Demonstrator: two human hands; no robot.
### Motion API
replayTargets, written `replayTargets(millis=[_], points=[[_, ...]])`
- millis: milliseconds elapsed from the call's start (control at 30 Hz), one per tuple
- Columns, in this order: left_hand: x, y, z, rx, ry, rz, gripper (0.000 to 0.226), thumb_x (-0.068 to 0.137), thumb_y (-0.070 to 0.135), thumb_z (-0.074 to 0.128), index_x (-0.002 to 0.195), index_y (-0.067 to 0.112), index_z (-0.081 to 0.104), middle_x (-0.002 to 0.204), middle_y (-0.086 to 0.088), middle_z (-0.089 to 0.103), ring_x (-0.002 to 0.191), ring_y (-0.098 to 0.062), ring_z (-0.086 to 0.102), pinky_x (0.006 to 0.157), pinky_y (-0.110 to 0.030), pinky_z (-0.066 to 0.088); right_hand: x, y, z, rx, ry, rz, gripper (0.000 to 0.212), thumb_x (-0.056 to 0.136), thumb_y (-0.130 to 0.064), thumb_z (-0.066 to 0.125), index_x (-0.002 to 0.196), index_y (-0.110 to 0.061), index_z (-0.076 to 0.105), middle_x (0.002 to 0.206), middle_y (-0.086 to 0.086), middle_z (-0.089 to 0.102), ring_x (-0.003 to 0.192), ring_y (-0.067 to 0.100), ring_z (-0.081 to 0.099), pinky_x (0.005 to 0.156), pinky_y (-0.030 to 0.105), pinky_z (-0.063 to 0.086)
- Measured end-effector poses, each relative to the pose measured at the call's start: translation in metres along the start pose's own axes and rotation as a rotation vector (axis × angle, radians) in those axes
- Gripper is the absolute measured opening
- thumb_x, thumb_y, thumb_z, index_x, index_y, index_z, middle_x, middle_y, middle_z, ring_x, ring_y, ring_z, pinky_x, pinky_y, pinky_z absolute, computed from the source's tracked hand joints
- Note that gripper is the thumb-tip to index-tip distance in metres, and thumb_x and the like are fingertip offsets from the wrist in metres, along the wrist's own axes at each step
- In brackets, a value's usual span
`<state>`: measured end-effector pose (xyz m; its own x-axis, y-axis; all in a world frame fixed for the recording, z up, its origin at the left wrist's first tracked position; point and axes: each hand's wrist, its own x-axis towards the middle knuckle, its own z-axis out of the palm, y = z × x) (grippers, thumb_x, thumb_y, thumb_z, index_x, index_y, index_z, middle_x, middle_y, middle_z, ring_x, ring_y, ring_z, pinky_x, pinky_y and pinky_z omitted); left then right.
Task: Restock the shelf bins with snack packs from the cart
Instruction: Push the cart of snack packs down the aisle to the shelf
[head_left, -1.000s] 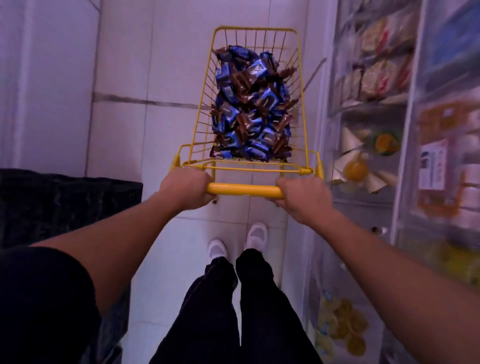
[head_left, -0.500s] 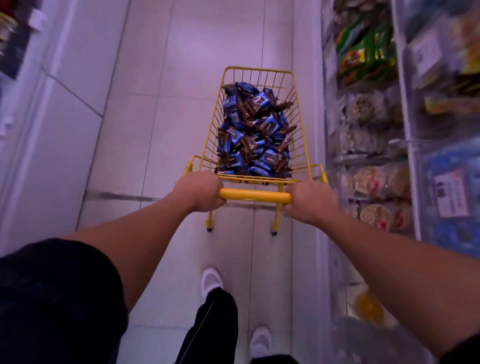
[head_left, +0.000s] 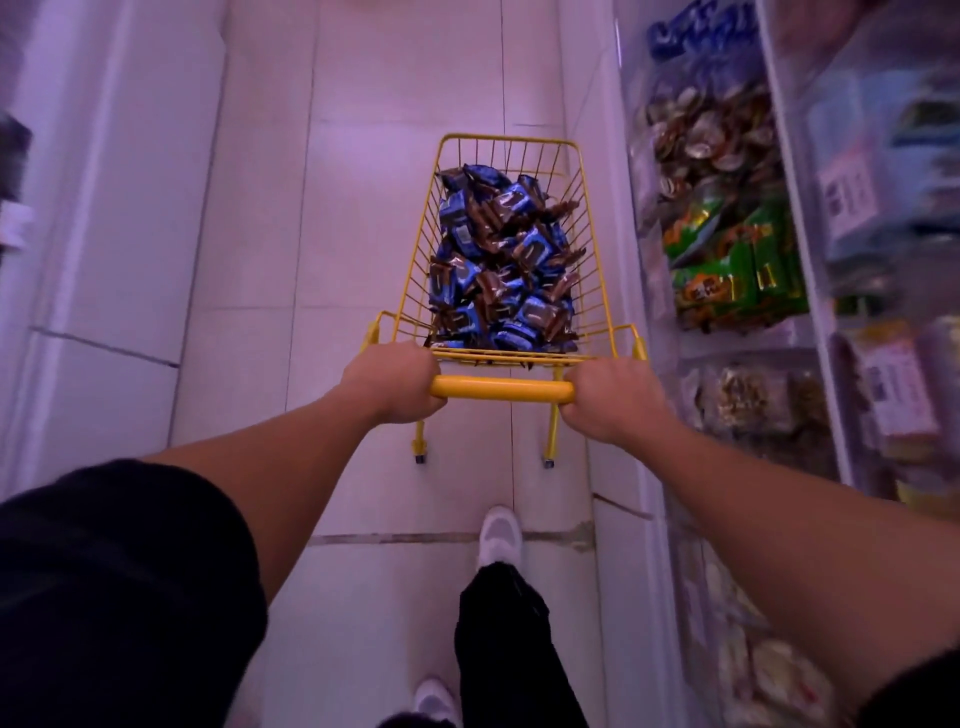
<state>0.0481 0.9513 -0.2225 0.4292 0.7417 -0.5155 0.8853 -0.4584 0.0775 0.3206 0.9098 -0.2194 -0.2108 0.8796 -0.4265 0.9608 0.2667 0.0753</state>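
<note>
A small yellow wire cart (head_left: 597, 244) stands on the tiled aisle floor just ahead of me. It is heaped with several blue and brown snack packs (head_left: 501, 265). My left hand (head_left: 392, 382) grips the left end of the yellow cart handle (head_left: 501, 389). My right hand (head_left: 608, 397) grips its right end. Clear shelf bins (head_left: 727, 218) line the right side, holding green packs, brown wrapped snacks and pale packs; they are blurred.
A white wall or unit (head_left: 104, 260) runs along the left of the aisle. White tiled floor (head_left: 363, 182) stretches ahead of the cart. My legs in black trousers and white shoes (head_left: 498, 535) are under the handle. Price labels (head_left: 901, 392) hang on the shelf uprights.
The cart has rolled forward along the aisle with both hands on its handle. Different bins now pass on the right, and the dark object at the left is gone from view.
</note>
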Motion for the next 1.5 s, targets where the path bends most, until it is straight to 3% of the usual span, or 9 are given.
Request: replayTargets(millis=[400, 900, 1067, 1267, 1400, 1500], points=[[0.2, -0.125, -0.134, 0.002, -0.015, 0.077, 0.025, 0.083, 0.048, 0.052, 0.079, 0.026, 0.063, 0.07, 0.005, 0.052, 0.067, -0.018, 0.058, 0.054, -0.03, 0.046, 0.237, 0.075, -0.109, 0.008, -0.041, 0.017, 0.026, 0.076, -0.048, 0.053, 0.079, -0.027, 0.068, 0.082, -0.001, 0.069, 0.076, 0.029, 0.067, 0.058, 0.032, 0.039], [0.496, -0.262, -0.318, 0.033, -0.021, 0.125, 0.027, 0.082, 0.05, 0.053, 0.081, 0.027, 0.065, 0.07, 0.006, 0.05, 0.068, -0.017, 0.056, 0.055, -0.029, 0.041, 0.543, 0.202, -0.24, 0.035, -0.057, 0.082, 0.026, 0.075, -0.047, 0.052, 0.079, -0.025, 0.066, 0.082, 0.001, 0.07, 0.078, 0.029, 0.069, 0.062, 0.034, 0.043], [0.578, -0.296, -0.37, 0.018, -0.052, 0.101, 0.028, 0.083, 0.051, 0.053, 0.081, 0.027, 0.066, 0.07, 0.006, 0.054, 0.068, -0.017, 0.058, 0.056, -0.029, 0.048, 0.631, 0.244, -0.281, 0.039, -0.054, 0.067, 0.028, 0.077, -0.048, 0.053, 0.085, -0.025, 0.068, 0.087, 0.002, 0.072, 0.082, 0.03, 0.069, 0.065, 0.034, 0.048], [0.662, -0.338, -0.424, -0.016, -0.027, 0.108, 0.028, 0.083, 0.051, 0.053, 0.083, 0.027, 0.065, 0.067, 0.008, 0.048, 0.062, -0.014, 0.053, 0.051, -0.027, 0.039, 0.726, 0.282, -0.328, 0.06, -0.078, 0.091, 0.026, 0.072, -0.045, 0.053, 0.082, -0.026, 0.067, 0.086, 0.001, 0.072, 0.081, 0.031, 0.069, 0.061, 0.032, 0.039], [0.712, -0.362, -0.461, -0.041, -0.068, 0.14, 0.03, 0.086, 0.052, 0.051, 0.089, 0.026, 0.066, 0.074, 0.005, 0.055, 0.072, -0.021, 0.06, 0.06, -0.031, 0.047, 0.786, 0.305, -0.36, 0.038, -0.186, 0.164, 0.03, 0.074, -0.048, 0.056, 0.084, -0.023, 0.07, 0.09, 0.002, 0.073, 0.087, 0.03, 0.07, 0.066, 0.032, 0.047], [0.739, -0.376, -0.486, -0.12, -0.154, 0.212, 0.029, 0.089, 0.046, 0.051, 0.102, 0.023, 0.063, 0.096, -0.004, 0.065, 0.09, -0.028, 0.063, 0.07, -0.034, 0.048, 0.82, 0.316, -0.381, 0.031, -0.322, 0.228, 0.027, 0.074, -0.049, 0.058, 0.077, -0.023, 0.066, 0.091, 0.003, 0.073, 0.089, 0.028, 0.07, 0.068, 0.031, 0.05]])
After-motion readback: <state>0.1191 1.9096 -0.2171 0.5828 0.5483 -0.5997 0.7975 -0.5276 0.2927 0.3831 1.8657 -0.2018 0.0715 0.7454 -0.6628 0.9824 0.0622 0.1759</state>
